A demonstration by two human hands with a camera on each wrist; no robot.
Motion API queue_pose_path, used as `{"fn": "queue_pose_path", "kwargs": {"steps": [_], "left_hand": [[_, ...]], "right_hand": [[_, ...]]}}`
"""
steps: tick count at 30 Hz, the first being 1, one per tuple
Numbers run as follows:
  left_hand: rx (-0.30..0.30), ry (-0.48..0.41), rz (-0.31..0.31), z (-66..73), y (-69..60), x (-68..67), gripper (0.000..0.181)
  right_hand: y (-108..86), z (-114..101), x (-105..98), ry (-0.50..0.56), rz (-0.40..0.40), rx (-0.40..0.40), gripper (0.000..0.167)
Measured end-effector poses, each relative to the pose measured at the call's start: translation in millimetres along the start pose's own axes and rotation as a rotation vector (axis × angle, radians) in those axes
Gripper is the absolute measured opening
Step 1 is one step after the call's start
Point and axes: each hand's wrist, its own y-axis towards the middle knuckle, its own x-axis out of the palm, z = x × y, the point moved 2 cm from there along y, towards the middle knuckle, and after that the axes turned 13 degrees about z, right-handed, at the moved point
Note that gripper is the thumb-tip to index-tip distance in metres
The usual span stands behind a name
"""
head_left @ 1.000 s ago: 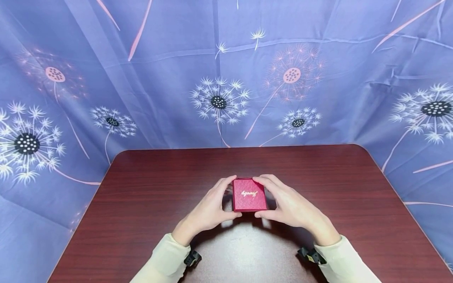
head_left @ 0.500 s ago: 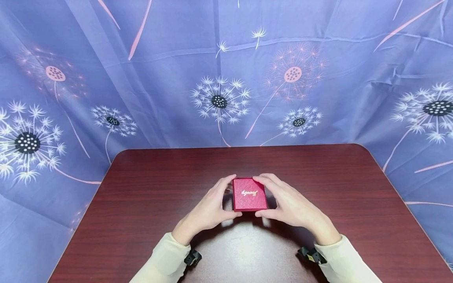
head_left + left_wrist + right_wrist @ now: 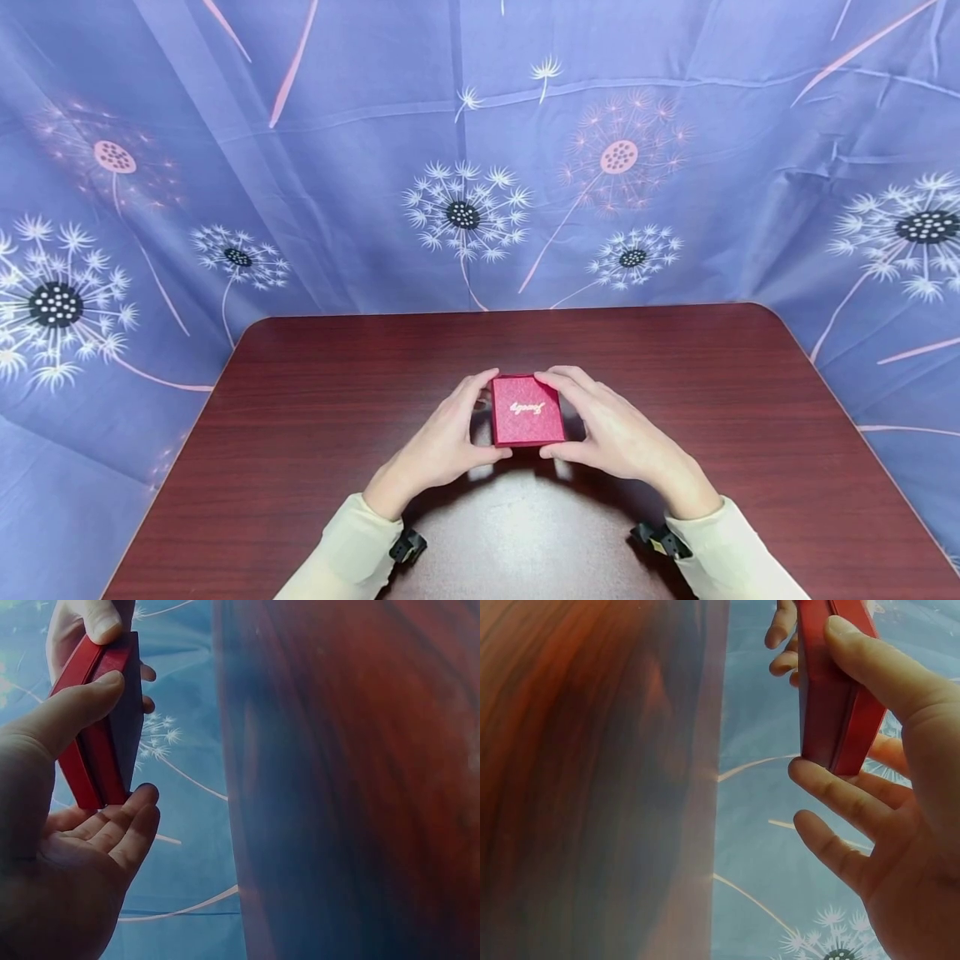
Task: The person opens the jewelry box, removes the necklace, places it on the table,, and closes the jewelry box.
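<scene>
A square red jewelry box (image 3: 528, 412), its lid down and marked with gold lettering that reads upside down, is held between both hands above the table. My left hand (image 3: 448, 435) grips its left side, thumb on the near face and fingers toward the far side. On the opposite side, my right hand (image 3: 611, 429) grips it the same way. Seen from the left wrist, the box (image 3: 94, 761) shows a seam between lid and base, with the left thumb across it. In the right wrist view, the right thumb presses the near face of the box (image 3: 829, 712).
A dark reddish wooden table (image 3: 337, 358) with rounded far corners lies below the hands. Blue cloth (image 3: 360, 167) printed with dandelions hangs behind it and along both sides. Black straps (image 3: 408, 546) sit at the cuffs of the pale sleeves (image 3: 348, 546).
</scene>
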Motion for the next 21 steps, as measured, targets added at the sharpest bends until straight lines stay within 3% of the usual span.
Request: {"fn": "queue_pose_path", "kwargs": {"steps": [14, 21], "left_hand": [[0.002, -0.014, 0.008, 0.9, 0.5, 0.3, 0.104], [0.004, -0.012, -0.004, 1.7, -0.1, 0.8, 0.103]], "right_hand": [[1.3, 1.3, -1.1, 0.012, -0.008, -0.007, 0.094], [0.2, 0.6, -1.5, 0.014, -0.034, 0.03, 0.093]]}}
